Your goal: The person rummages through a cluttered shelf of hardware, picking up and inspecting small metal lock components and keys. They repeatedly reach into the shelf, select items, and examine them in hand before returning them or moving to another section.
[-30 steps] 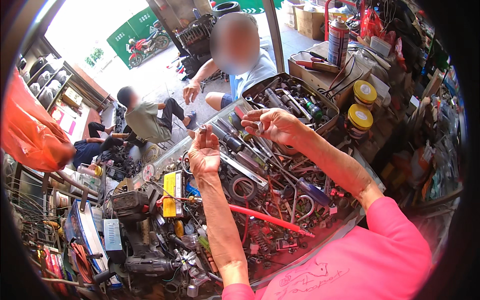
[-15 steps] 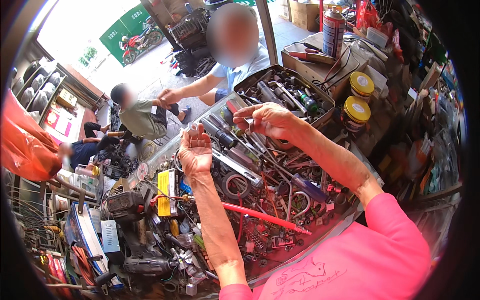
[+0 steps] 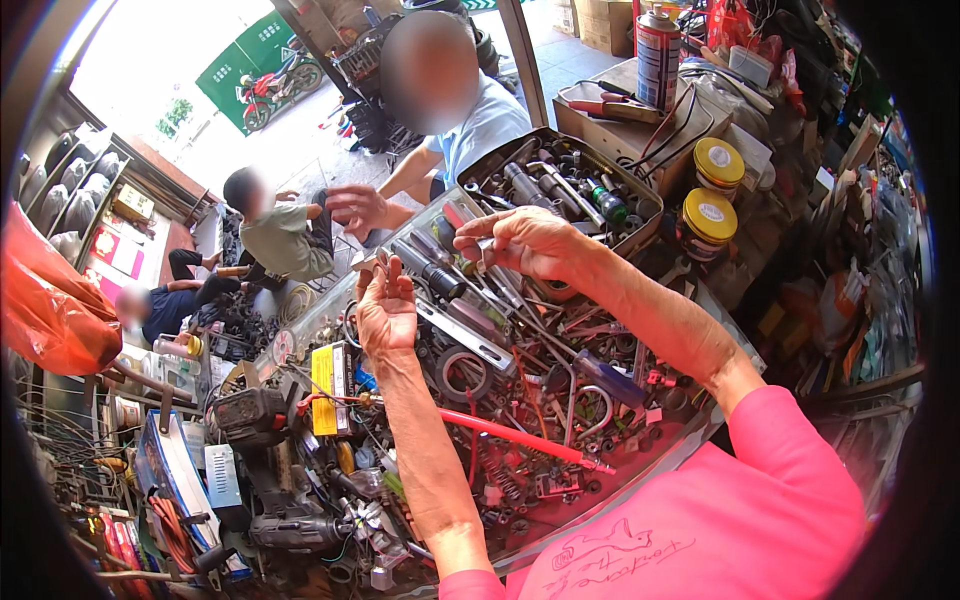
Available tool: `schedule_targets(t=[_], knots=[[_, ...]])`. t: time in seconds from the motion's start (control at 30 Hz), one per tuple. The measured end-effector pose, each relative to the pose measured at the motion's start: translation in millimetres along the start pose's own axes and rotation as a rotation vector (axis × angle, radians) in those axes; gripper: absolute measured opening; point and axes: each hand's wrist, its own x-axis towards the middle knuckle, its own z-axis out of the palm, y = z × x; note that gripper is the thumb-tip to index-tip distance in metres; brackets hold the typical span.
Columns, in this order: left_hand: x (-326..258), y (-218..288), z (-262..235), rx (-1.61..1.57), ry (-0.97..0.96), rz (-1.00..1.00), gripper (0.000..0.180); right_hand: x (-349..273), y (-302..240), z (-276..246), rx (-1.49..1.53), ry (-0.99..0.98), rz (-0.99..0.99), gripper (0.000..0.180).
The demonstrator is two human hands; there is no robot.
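My left hand (image 3: 388,315) is raised palm up above the tool bench, its fingers curled and fingertips pinched around something small that I cannot make out. To its right, my right hand (image 3: 530,243) pinches a small greyish piece, too small to name. The two hands are apart. Under them lies a heap of tools: a long chrome bar (image 3: 465,338), a black-handled tool (image 3: 440,275), a dark metal ring (image 3: 465,374) and a screwdriver with a blue handle (image 3: 612,380). A red rod (image 3: 510,430) crosses the heap beside my left forearm.
A metal tray (image 3: 648,232) of sockets stands beyond my right hand, beside two yellow-lidded tubs (image 3: 708,218) and a spray can (image 3: 657,62). A power drill (image 3: 295,530) lies at left. Across the bench a person in light blue (image 3: 485,125) leans in; another person (image 3: 280,240) sits behind.
My right hand has shifted slightly left and its fingers have closed more. The left hand's fingertips have drawn together. The person across has moved left, an open hand nearer my left hand.
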Motion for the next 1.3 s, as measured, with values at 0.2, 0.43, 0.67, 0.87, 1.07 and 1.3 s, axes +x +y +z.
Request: schedule_targets(t=[0.2, 0.43, 0.67, 0.87, 1.07, 1.3], knots=[[-5, -6, 9, 0.193, 0.058, 0.175, 0.023, 1, -1, -3, 0.004, -0.004, -0.004, 0.04], [-7, -9, 11, 0.309, 0.112, 0.261, 0.021, 0, -1, -1, 0.001, -0.021, 0.007, 0.039], [-7, -11, 14, 0.427, 0.124, 0.345, 0.038, 2, 0, -3, 0.007, -0.025, -0.002, 0.034], [-8, -8, 12, 0.234, 0.031, 0.229, 0.036, 3, 0, -4, 0.009, -0.035, -0.01, 0.033], [-11, -1, 9, 0.062, -0.081, 0.111, 0.022, 3, 0, -3, 0.008, -0.064, -0.01, 0.033], [-15, -2, 11, 0.0, -0.197, 0.057, 0.017, 4, 2, -4, 0.011, -0.075, -0.024, 0.03]])
